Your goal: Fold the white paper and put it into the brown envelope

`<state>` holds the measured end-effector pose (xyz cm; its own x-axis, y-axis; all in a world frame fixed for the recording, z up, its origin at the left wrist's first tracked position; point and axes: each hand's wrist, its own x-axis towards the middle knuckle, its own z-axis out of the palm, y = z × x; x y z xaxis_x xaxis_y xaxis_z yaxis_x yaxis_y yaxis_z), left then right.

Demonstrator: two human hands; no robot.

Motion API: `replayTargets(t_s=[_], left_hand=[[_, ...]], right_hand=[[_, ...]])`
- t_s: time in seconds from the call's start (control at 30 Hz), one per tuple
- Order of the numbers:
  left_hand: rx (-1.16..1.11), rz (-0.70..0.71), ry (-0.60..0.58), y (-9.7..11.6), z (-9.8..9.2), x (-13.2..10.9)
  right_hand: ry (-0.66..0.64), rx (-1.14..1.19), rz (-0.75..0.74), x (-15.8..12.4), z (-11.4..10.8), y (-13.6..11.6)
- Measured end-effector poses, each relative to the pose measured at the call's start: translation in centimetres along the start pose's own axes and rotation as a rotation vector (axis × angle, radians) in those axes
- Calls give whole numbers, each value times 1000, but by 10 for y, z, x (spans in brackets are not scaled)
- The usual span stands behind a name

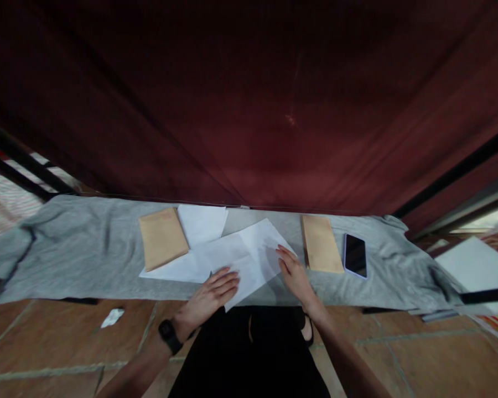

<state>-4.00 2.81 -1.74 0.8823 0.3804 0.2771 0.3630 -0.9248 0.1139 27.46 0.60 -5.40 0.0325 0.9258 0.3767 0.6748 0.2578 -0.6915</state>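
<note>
A white sheet of paper (251, 260) with a crease lies at a slant over other white paper on the grey cloth. My left hand (219, 287) rests flat on its lower left part, fingers stretched out. On the right part of the same sheet lies my right hand (291, 268), its fingers extended near the right edge. A brown envelope (162, 239) sits to the left, partly on the white paper beneath. Another white sheet (203, 221) shows behind it. Right of my right hand is a second brown envelope or stack of them (322, 243).
A phone (355, 255) lies right of the second envelope. Grey cloth (87, 243) covers the narrow bench, with a dark red panel (249, 138) rising behind. A crumpled white scrap (112, 317) is on the tiled floor. A white board-like thing (477, 265) stands at right.
</note>
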Motion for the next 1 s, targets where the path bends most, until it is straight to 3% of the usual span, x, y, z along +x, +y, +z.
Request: replayTargets(t_s=[0.17, 0.27, 0.37, 0.47, 0.57, 0.73, 1.0], left_hand=[[-176, -300, -172, -19, 2, -34], [-307, -358, -264, -15, 2, -38], [-349, -397, -192, -8, 9, -13], [-138, -675, 56, -6, 30, 31], [26, -819, 101, -8, 55, 63], [131, -847, 89, -12, 76, 68], [95, -992, 283, -18, 71, 42]], right_hand=[[-82, -76, -27, 10, 20, -10], [-127, -89, -54, 27, 40, -24], [-150, -111, -82, 45, 69, -37], [-177, -195, -121, 56, 98, -46], [-211, -326, -142, 58, 115, -45], [-194, -495, -140, 54, 110, -25], [17, -501, -17, 48, 70, 21]])
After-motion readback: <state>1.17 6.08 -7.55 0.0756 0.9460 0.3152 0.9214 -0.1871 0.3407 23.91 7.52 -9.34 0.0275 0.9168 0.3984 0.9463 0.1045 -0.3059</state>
